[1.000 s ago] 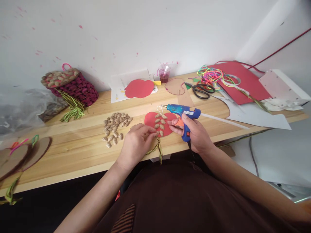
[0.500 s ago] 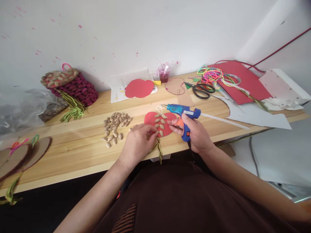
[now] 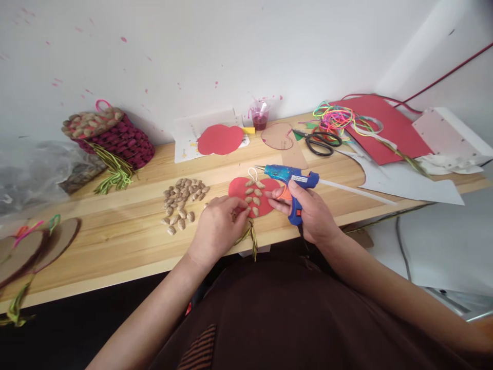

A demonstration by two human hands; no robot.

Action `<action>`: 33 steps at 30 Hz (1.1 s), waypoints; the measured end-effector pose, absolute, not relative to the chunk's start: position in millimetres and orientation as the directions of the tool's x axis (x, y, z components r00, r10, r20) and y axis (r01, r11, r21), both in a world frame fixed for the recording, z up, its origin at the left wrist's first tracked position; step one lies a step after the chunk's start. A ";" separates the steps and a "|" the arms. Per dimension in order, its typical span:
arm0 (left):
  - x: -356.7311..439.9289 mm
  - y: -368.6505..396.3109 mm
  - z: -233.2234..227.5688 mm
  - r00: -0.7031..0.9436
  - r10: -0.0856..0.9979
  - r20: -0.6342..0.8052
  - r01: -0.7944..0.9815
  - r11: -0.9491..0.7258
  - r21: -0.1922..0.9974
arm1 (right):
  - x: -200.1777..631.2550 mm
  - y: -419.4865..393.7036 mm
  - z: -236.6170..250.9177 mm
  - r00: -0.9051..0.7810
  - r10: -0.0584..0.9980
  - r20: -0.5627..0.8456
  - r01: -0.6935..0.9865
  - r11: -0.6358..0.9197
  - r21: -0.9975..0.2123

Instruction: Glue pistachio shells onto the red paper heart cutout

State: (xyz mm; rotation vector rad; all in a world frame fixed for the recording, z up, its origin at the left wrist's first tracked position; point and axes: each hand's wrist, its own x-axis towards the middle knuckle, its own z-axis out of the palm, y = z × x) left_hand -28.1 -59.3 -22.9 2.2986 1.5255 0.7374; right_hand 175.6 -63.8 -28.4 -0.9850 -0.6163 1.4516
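Barely any motion since 1 s ago: your left hand (image 3: 216, 227) fingers curled slightly tighter at red cutout (image 3: 252, 195) edge | left pinching a shell on cutout's near-left side | right hand (image 3: 310, 216) clenched on blue glue gun (image 3: 291, 178), nozzle over cutout's top | cutout flat on worktop (image 3: 115, 241), loose shells (image 3: 182, 201) just left

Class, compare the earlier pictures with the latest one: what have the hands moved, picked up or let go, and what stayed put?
Almost nothing. The left hand curled its fingers slightly at the red cutout's near edge. The right hand still grips the glue gun over it. The loose shells and scissors stayed put.
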 end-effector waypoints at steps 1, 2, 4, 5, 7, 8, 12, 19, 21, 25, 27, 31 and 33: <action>-28.1 -59.5 -23.1 0.310 0.916 0.256 0.768 -0.400 0.500 | 175.5 -64.0 -28.3 0.076 0.974 -0.212 -0.524 -0.142 -0.840; -28.3 -59.8 -23.2 0.310 0.916 0.255 0.766 -0.400 0.503 | 175.4 -64.2 -28.2 0.076 0.974 -0.211 -0.524 -0.141 -0.840; -28.9 -60.1 -23.1 0.315 0.914 0.255 0.759 -0.404 0.511 | 175.5 -64.5 -28.1 0.073 0.974 -0.213 -0.523 -0.144 -0.840; -29.6 -60.0 -22.9 0.317 0.913 0.257 0.753 -0.407 0.517 | 175.6 -64.6 -28.0 0.073 0.974 -0.214 -0.521 -0.145 -0.841; -31.8 -59.5 -22.7 0.318 0.910 0.264 0.741 -0.413 0.529 | 175.9 -64.7 -27.9 0.074 0.974 -0.214 -0.517 -0.146 -0.843; -33.3 -59.1 -22.6 0.317 0.910 0.267 0.737 -0.413 0.534 | 176.0 -64.8 -27.7 0.074 0.974 -0.214 -0.515 -0.146 -0.844; -40.5 -58.2 -22.5 0.315 0.908 0.276 0.726 -0.418 0.546 | 175.7 -65.0 -26.7 0.078 0.973 -0.217 -0.514 -0.148 -0.845; -42.2 -60.8 -21.9 0.351 0.870 0.345 0.665 -0.492 0.562 | 175.3 -64.3 -27.5 0.088 0.974 -0.210 -0.493 -0.141 -0.859; -41.9 -60.9 -21.9 0.363 0.858 0.364 0.661 -0.512 0.548 | 176.5 -64.7 -28.3 0.089 0.973 -0.214 -0.494 -0.144 -0.857; -43.2 -61.2 -22.0 0.386 0.848 0.364 0.658 -0.529 0.536 | 179.5 -68.5 -27.6 0.104 0.971 -0.217 -0.509 -0.136 -0.850; -43.8 -61.8 -22.2 0.395 0.844 0.362 0.657 -0.535 0.531 | 180.1 -71.0 -25.9 0.141 0.968 -0.205 -0.487 -0.113 -0.866; -42.8 -63.2 -21.3 0.407 0.838 0.364 0.660 -0.545 0.517 | 178.6 -72.9 -23.1 0.220 0.964 -0.150 -0.424 -0.044 -0.904; -42.1 -63.8 -20.2 0.410 0.836 0.364 0.663 -0.548 0.510 | 177.4 -71.6 -22.8 0.219 0.966 -0.139 -0.413 -0.037 -0.910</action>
